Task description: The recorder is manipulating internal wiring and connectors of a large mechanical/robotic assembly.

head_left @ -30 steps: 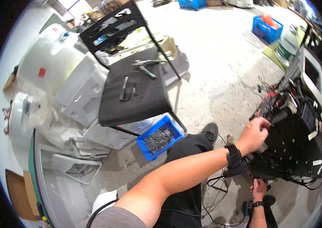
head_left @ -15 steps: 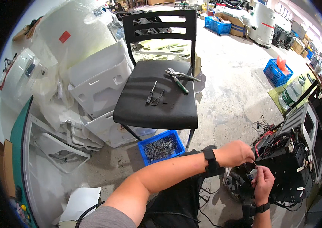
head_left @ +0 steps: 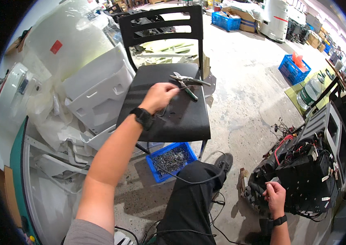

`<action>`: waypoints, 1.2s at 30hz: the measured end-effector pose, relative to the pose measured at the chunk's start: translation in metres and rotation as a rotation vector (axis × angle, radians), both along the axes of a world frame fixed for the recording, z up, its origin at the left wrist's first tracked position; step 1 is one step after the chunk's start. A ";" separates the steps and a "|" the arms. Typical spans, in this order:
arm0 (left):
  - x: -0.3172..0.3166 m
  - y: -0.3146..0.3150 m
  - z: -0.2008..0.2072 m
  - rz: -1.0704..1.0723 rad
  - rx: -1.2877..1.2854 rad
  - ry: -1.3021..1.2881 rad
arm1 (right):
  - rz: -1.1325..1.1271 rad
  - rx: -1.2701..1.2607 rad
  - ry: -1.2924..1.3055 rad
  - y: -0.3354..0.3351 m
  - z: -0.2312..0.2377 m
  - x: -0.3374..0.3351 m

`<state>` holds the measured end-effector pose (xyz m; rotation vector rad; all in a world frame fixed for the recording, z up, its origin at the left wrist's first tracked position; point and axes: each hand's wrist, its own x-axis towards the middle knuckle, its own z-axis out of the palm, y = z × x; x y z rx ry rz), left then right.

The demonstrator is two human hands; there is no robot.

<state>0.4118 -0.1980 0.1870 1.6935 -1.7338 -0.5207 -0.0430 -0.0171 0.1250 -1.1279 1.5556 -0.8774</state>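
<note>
My left hand [head_left: 160, 98] reaches over the black chair seat [head_left: 156, 126] with its fingers pinched. Its fingertips are beside the pliers [head_left: 190, 93], which lie with a second, grey-handled plier-like tool [head_left: 197, 80]. Whatever the left fingers hold, if anything, is too small to make out. The screwdriver on the seat is hidden behind this hand. At the lower right, my right hand [head_left: 275, 197] is closed by the black machine unit [head_left: 303, 179] with wiring and connectors. A small grey piece [head_left: 276, 179] shows at its fingertips; its kind is unclear.
A blue bin [head_left: 158, 177] of small metal parts stands below the chair. White plastic panels [head_left: 99, 94] lean at the left. Cables [head_left: 218, 200] trail over the floor by my leg. A blue crate [head_left: 293, 69] and a large clear bottle [head_left: 308, 97] stand at the right.
My left hand has left the spot above my right hand and the machine unit and swung up-left over the chair seat. My right hand stays low by the unit. The view has shifted slightly.
</note>
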 end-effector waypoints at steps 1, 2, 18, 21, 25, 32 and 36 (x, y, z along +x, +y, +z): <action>0.012 0.001 -0.014 0.084 0.008 -0.041 | 0.000 0.001 0.016 0.001 -0.003 0.002; 0.025 0.003 -0.025 0.173 0.017 -0.108 | 0.010 0.008 0.014 0.002 -0.005 0.004; 0.025 0.006 -0.081 0.492 0.072 -0.234 | -0.063 0.096 0.056 0.020 -0.037 -0.019; 0.025 0.009 -0.086 0.453 -0.017 -0.299 | -0.069 0.091 0.082 0.022 -0.039 -0.020; 0.022 0.014 -0.084 0.409 -0.013 -0.417 | -0.078 0.102 0.083 0.023 -0.037 -0.022; 0.015 0.016 -0.075 0.334 0.111 -0.564 | -0.080 0.089 0.080 0.031 -0.041 -0.031; 0.022 0.010 -0.068 0.349 0.260 -0.540 | -0.098 0.098 0.078 0.034 -0.038 -0.030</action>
